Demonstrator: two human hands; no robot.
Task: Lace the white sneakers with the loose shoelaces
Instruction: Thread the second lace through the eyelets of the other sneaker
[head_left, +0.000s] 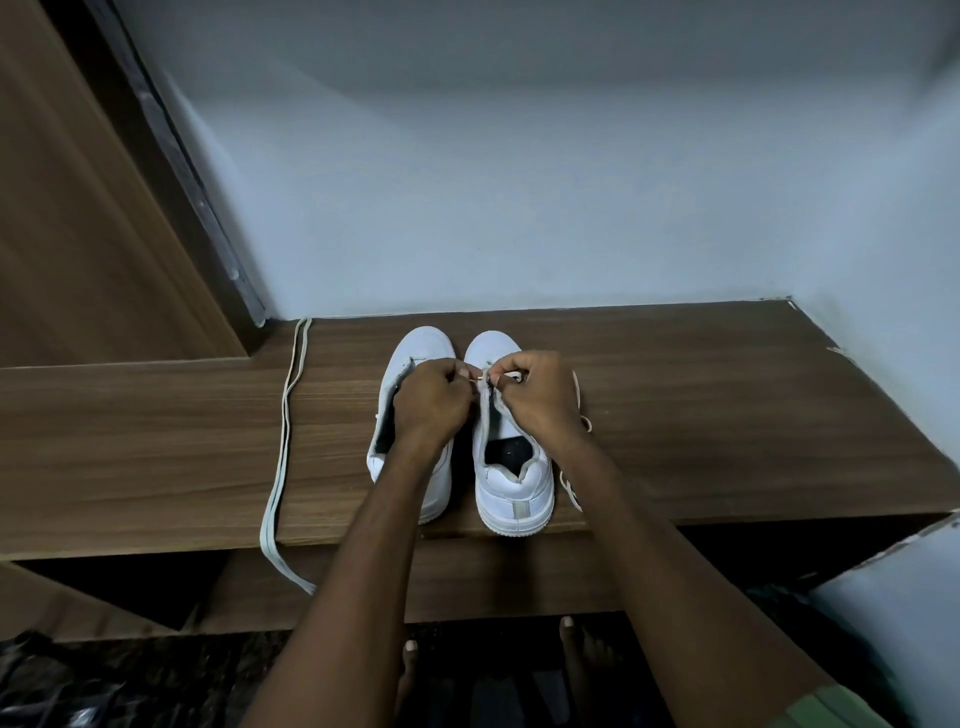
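Both forearms reach in over the shelf's front edge. Left hand and right hand each pinch the lace at the right sneaker. Left sneaker stands just beside it. A spare lace lies toward the left, drooping over the front edge.

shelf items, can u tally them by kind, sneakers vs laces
White sneakers: 2, the left sneaker and the right sneaker
Shoelaces: 2, the spare lace lying to the left and the lace being threaded, pinched by the left hand and right hand
Total: 4 on the wooden shelf
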